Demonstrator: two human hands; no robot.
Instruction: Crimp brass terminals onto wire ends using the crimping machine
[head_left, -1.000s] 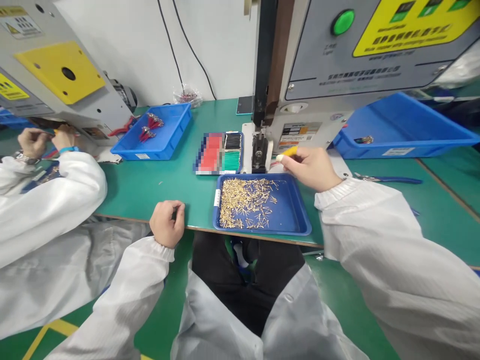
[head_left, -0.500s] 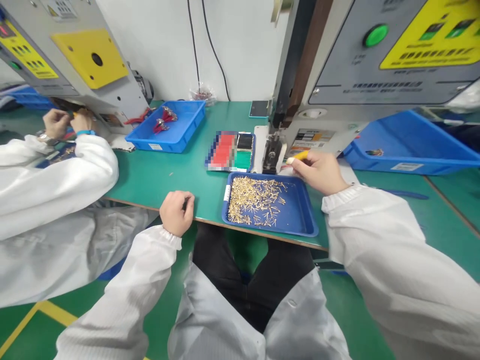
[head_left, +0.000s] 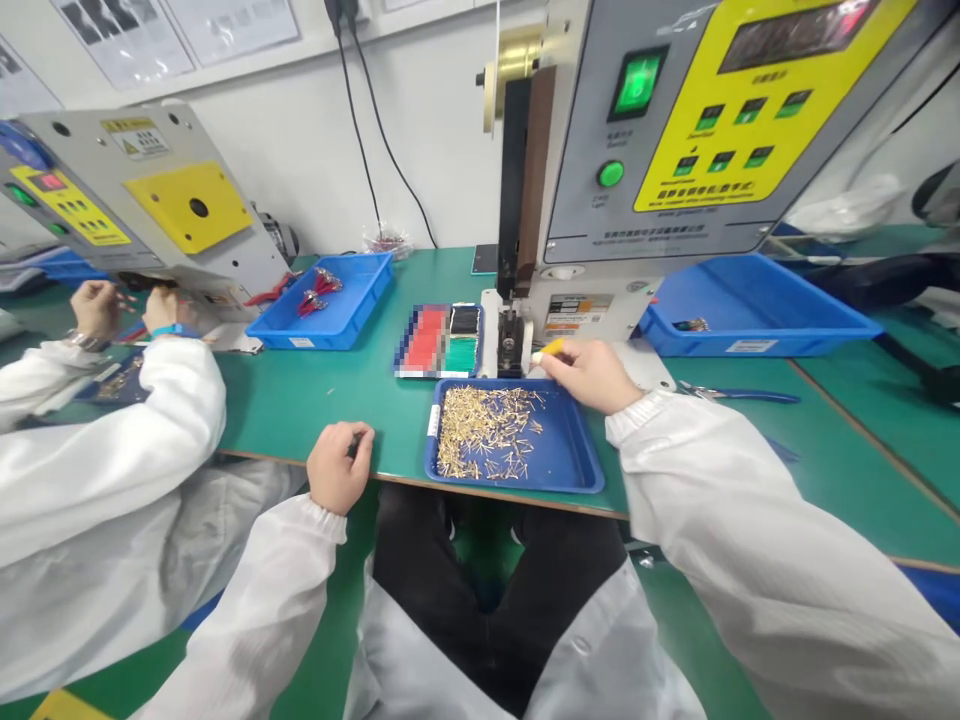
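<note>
My right hand [head_left: 586, 375] pinches a short yellow stick [head_left: 551, 347] with a pale tip, close to the metal crimping head [head_left: 510, 342] of a grey and yellow bench machine [head_left: 660, 150]. The tip and the head are a little apart. My left hand [head_left: 339, 466] rests curled on the front edge of the green bench [head_left: 300, 400], holding nothing I can see. Between my hands lies a blue tray [head_left: 574, 462] holding a loose heap of brass pins [head_left: 480, 432].
A pixelated tray [head_left: 439, 341] sits behind the pins. A blue bin [head_left: 360, 300] holds red-wired parts [head_left: 315, 293]; another blue bin [head_left: 757, 320] stands right, with blue-handled pliers [head_left: 739, 395] before it. At left, a co-worker's hands [head_left: 127, 310] work at a second machine [head_left: 150, 205].
My view has tilted up, showing more of the machine's panel. My right hand has brought the yellow stick slightly closer to the crimping head. My left hand stays on the bench edge.
</note>
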